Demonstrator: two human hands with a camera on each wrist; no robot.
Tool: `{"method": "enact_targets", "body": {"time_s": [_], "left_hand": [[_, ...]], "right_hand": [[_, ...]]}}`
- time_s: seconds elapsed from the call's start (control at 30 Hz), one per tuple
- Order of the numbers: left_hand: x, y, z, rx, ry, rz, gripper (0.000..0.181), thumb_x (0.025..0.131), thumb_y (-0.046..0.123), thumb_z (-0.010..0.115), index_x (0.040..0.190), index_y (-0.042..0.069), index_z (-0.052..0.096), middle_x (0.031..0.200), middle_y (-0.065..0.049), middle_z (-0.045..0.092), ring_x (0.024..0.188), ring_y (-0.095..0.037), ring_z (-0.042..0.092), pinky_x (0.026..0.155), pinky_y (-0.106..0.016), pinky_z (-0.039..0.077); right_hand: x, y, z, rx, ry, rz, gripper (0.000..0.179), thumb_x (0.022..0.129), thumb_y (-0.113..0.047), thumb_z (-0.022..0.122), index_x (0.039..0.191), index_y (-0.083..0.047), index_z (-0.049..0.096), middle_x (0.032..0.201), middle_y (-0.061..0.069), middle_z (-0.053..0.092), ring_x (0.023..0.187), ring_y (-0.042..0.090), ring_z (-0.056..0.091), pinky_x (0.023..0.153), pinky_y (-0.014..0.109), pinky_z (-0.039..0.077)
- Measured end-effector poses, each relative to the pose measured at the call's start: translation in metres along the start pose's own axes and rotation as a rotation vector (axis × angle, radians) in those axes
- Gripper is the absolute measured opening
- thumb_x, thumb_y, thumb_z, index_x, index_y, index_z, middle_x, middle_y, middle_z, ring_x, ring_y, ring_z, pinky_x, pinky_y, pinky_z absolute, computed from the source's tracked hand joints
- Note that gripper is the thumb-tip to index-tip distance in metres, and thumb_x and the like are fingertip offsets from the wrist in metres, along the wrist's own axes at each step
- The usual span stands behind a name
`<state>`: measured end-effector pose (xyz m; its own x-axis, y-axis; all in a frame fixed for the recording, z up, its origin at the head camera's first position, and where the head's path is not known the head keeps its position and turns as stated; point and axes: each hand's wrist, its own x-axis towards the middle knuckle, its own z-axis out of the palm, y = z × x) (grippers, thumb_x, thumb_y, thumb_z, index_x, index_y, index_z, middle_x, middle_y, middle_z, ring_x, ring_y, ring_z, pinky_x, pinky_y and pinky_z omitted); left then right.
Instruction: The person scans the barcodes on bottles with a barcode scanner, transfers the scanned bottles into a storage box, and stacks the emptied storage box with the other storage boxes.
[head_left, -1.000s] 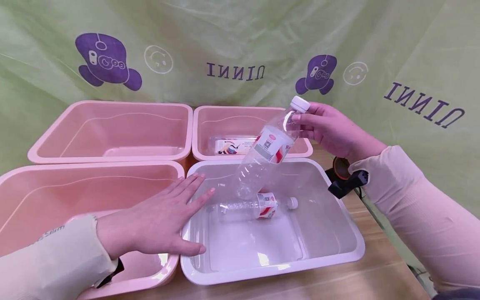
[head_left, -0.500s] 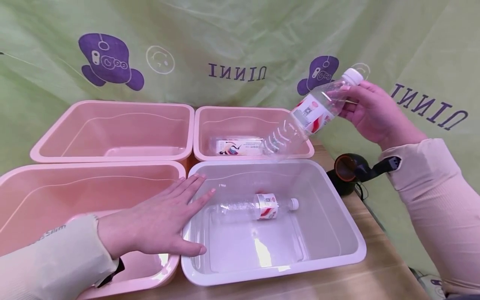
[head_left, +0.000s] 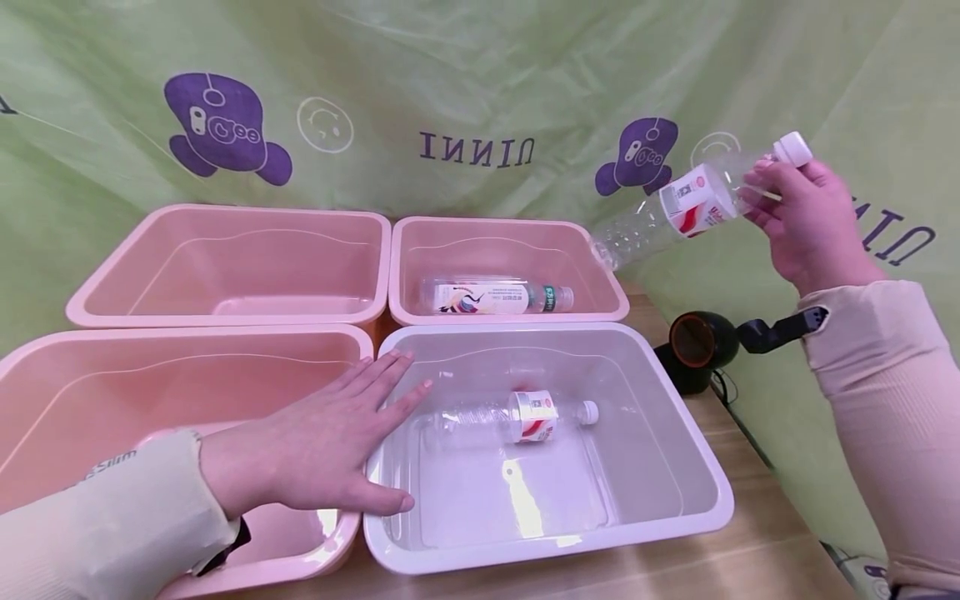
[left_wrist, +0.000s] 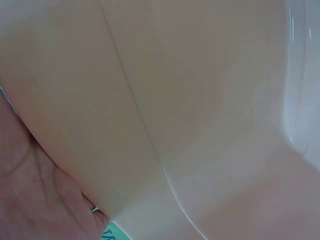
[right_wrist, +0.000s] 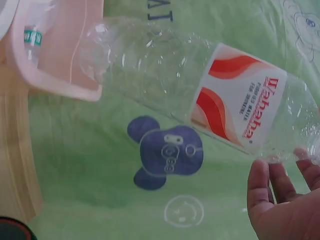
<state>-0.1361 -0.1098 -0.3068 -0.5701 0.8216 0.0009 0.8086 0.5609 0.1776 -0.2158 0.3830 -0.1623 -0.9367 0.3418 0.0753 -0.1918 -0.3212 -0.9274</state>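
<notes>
My right hand (head_left: 813, 221) pinches a clear plastic bottle (head_left: 693, 200) near its neck, just below the white cap. The bottle slants, cap up to the right, its base by the right rim of the back right pink bin (head_left: 510, 223). Its white and red label (right_wrist: 240, 97) reads Wahaha in the right wrist view. My left hand (head_left: 307, 446), fingers spread, lies over the meeting rims of the front left pink bin (head_left: 180, 332) and the white bin (head_left: 547, 562). A second clear bottle (head_left: 534, 417) lies in the white bin.
In the back right bin lies another bottle with a white and green label (head_left: 487, 297). A further pink bin (head_left: 228, 321) stands back left. A black round device (head_left: 697, 342) is at the right table edge (head_left: 765, 517). A green printed cloth (head_left: 480, 75) hangs behind.
My right hand has carried the bottle up and to the right, out of the white bin's area, tilting it flatter. The bottle in the back right bin is now uncovered. My left hand stays put.
</notes>
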Motion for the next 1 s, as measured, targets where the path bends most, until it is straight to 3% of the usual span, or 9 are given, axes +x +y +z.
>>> {"method": "enact_targets", "body": {"time_s": [0.23,0.4,0.57,0.73,1.0], "left_hand": [[0.000,-0.001,0.000,-0.002,0.006,0.010,0.105,0.089,0.077,0.054,0.161,0.004,0.032,0.166,-0.029,0.017,0.154,-0.044,0.017,0.121,-0.063,0.019],[0.000,0.000,0.000,-0.004,-0.005,-0.003,0.105,0.089,0.077,0.055,0.162,0.004,0.032,0.167,-0.028,0.017,0.155,-0.042,0.015,0.122,-0.061,0.017],[0.000,0.000,0.000,-0.010,0.004,0.007,0.105,0.089,0.078,0.054,0.162,0.005,0.032,0.166,-0.029,0.017,0.154,-0.043,0.016,0.121,-0.063,0.019],[-0.001,0.000,-0.001,-0.021,0.002,0.004,0.105,0.089,0.076,0.056,0.163,0.005,0.030,0.167,-0.028,0.016,0.155,-0.043,0.016,0.121,-0.063,0.018],[-0.001,0.001,-0.001,-0.029,-0.010,-0.005,0.105,0.089,0.076,0.056,0.163,0.006,0.029,0.167,-0.028,0.015,0.155,-0.042,0.014,0.121,-0.063,0.017]], "right_hand": [[0.004,-0.002,-0.014,-0.129,0.090,-0.051,0.021,0.095,-0.001,0.071,0.112,-0.011,0.063,0.108,0.000,0.057,0.086,0.014,0.056,0.070,0.021,0.054],[0.005,0.003,-0.028,-0.287,0.095,-0.007,0.027,0.095,-0.010,0.075,0.119,-0.016,0.062,0.119,-0.002,0.052,0.097,0.013,0.053,0.074,0.017,0.053],[0.007,0.012,-0.038,-0.446,0.035,0.052,0.030,0.098,-0.018,0.073,0.123,-0.016,0.057,0.120,-0.003,0.052,0.100,0.012,0.054,0.077,0.015,0.052],[0.010,0.022,-0.045,-0.528,-0.030,0.071,0.029,0.099,-0.020,0.071,0.120,-0.013,0.053,0.110,-0.007,0.059,0.097,0.011,0.056,0.077,0.016,0.052],[0.013,0.034,-0.054,-0.647,-0.125,0.112,0.016,0.100,-0.018,0.069,0.113,-0.015,0.059,0.099,-0.012,0.064,0.092,0.007,0.059,0.078,0.017,0.053]]}}
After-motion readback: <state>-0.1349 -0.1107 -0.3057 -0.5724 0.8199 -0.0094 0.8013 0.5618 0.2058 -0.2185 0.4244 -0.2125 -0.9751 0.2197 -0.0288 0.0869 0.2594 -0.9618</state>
